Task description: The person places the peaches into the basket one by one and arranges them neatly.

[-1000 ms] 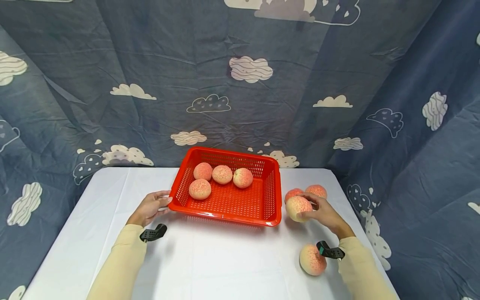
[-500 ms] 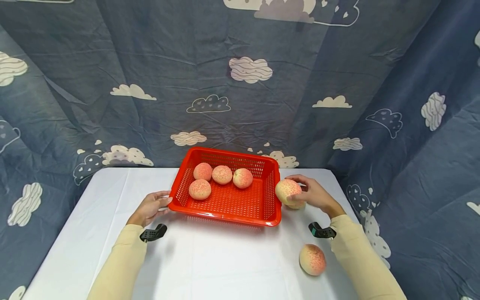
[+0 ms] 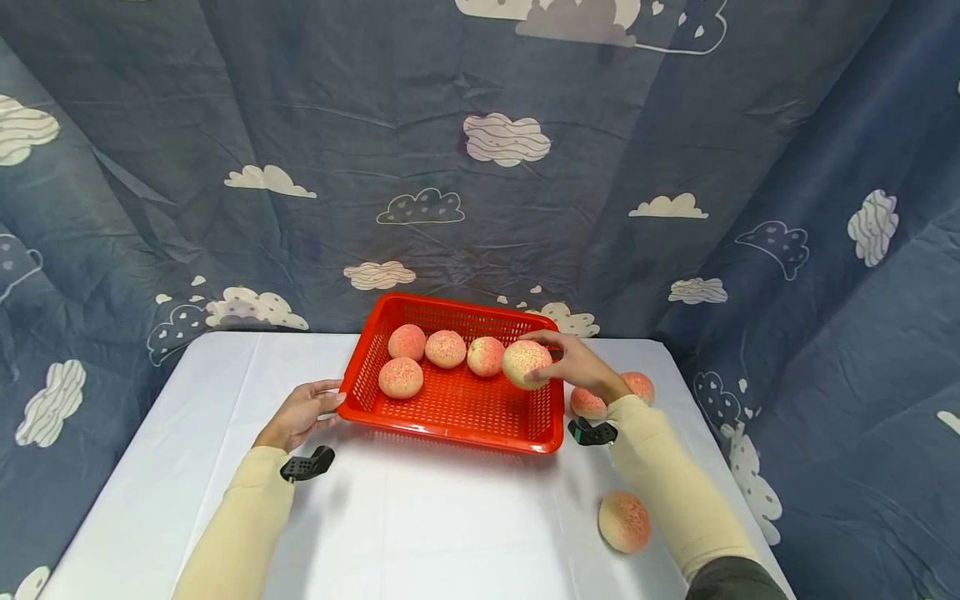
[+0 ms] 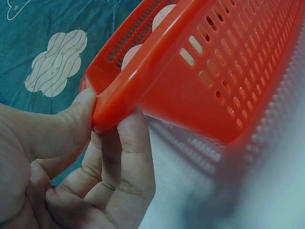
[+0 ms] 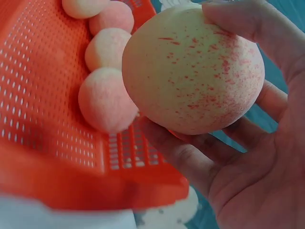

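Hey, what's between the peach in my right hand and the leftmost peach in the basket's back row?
Two things, seen in the head view: a speckled peach, then a pink-and-yellow peach nearer your right hand.

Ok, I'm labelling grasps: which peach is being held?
The peach in the right hand; four others lie in the red basket, three on the white table.

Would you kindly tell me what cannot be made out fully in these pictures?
Head view: one loose peach and its neighbouring peach, each partly covered by the right arm.
Head view: dark patch at the right sleeve, cut off by the bottom edge; I cannot tell what it is.
Left wrist view: peaches in the red basket, mostly hidden by its rim.
Right wrist view: topmost peach, cut off by the upper edge.
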{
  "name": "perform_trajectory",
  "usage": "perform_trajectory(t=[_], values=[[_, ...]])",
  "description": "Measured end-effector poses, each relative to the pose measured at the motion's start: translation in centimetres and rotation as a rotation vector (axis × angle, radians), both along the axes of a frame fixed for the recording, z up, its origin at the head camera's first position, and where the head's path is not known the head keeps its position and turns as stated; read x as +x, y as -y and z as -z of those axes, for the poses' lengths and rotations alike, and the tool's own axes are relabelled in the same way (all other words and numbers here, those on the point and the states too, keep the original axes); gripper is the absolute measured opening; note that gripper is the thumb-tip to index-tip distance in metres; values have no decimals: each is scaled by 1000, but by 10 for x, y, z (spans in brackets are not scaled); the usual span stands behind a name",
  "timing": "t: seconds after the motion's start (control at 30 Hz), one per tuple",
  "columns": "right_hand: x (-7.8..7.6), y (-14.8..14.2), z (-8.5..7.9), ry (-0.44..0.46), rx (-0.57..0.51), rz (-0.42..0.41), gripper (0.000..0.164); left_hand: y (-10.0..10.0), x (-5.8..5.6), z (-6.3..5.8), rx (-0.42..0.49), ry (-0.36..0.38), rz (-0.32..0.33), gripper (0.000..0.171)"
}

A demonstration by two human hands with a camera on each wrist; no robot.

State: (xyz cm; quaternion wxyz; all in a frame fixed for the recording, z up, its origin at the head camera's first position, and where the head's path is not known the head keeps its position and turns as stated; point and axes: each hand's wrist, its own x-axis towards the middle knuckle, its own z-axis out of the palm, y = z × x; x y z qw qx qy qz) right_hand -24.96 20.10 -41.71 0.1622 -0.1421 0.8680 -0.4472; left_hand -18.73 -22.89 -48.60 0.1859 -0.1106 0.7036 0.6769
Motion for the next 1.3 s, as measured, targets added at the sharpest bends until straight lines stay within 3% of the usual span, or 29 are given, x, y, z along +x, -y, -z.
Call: perform_trajectory(t=[0.2, 0.43, 0.67, 0.9, 1.3], values=[[-17, 27, 7, -5, -75, 11, 59, 0, 0, 1, -2, 7, 2, 52], [-34, 59, 14, 3, -27, 17, 60, 1, -1, -1, -6, 0, 0, 51], [-46, 87, 26, 83, -87, -34, 53, 2, -1, -1, 2, -6, -5, 50], [-49, 106, 41, 197, -151, -24, 57, 1, -2, 3, 29, -17, 21, 50], [-50, 124, 60, 154, -49, -90, 56, 4, -3, 3, 13, -24, 13, 48]])
